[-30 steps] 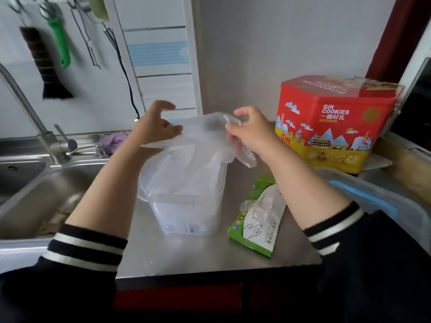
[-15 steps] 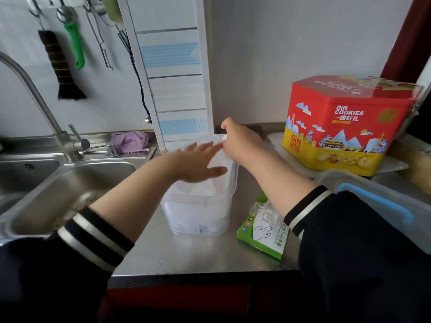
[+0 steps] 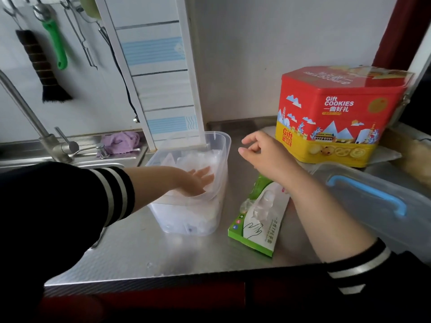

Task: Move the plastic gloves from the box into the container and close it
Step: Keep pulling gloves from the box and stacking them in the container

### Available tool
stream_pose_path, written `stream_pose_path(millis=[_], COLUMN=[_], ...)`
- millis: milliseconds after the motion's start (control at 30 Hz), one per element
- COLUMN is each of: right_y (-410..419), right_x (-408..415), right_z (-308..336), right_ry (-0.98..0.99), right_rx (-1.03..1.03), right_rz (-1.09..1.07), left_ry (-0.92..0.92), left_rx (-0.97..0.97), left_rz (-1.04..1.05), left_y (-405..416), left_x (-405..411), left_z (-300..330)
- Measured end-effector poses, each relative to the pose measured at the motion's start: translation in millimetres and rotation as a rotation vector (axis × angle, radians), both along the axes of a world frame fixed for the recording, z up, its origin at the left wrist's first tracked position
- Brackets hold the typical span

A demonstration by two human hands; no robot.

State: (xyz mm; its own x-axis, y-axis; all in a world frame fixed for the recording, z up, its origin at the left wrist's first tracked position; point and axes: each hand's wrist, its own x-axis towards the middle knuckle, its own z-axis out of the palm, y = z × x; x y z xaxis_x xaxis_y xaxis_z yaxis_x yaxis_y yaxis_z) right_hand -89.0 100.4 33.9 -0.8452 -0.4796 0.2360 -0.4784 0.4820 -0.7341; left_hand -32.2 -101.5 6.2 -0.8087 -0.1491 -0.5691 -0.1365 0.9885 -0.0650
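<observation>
The left hand (image 3: 197, 181) reaches down into the clear, open-topped plastic container (image 3: 211, 164) on the brushed steel worktop (image 3: 163, 257), its fingers straight and pressing flat on the crumpled transparent plastic gloves (image 3: 198, 159) heaped inside. The right hand (image 3: 262, 152) hovers just beside the container's rim, fingers loosely curled and holding nothing. Under its forearm lies the green-and-white cardboard glove box (image 3: 258, 226), with a red-and-yellow cookie tin (image 3: 335, 117) behind and a clear lid with a blue handle (image 3: 373, 203) to the right.

a steel counter (image 3: 130, 257) meets a plain pale wall (image 3: 268, 54), sink (image 3: 58, 164) at left.
</observation>
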Motion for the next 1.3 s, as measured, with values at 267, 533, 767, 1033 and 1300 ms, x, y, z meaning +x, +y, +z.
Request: stream_pose_path(millis=[267, 533, 767, 1033, 1300], right_y=[32, 59, 54, 42, 46], right_x=[8, 16, 28, 36, 35], right_z=[-16, -33, -47, -46, -59], right_ry=[-0.088, -0.082, -0.096, -0.029, -0.061], right_rx=[-0.003, 0.119, 0.401, 0.569, 0.379], right_rz=[0.058, -0.038, -0.023, 0.063, 0.006], left_ry=[0.19, 0.646, 1.339, 1.095, 0.722], left_rx=[0.087, 0.179, 0.261, 0.464, 0.517], left_rz=[-0.037, 0.002, -0.228, -0.224, 0.03], left_y=[-4, 8, 92, 143, 136], left_x=[4, 28, 53, 70, 69], left_z=[30, 74, 70, -18, -57])
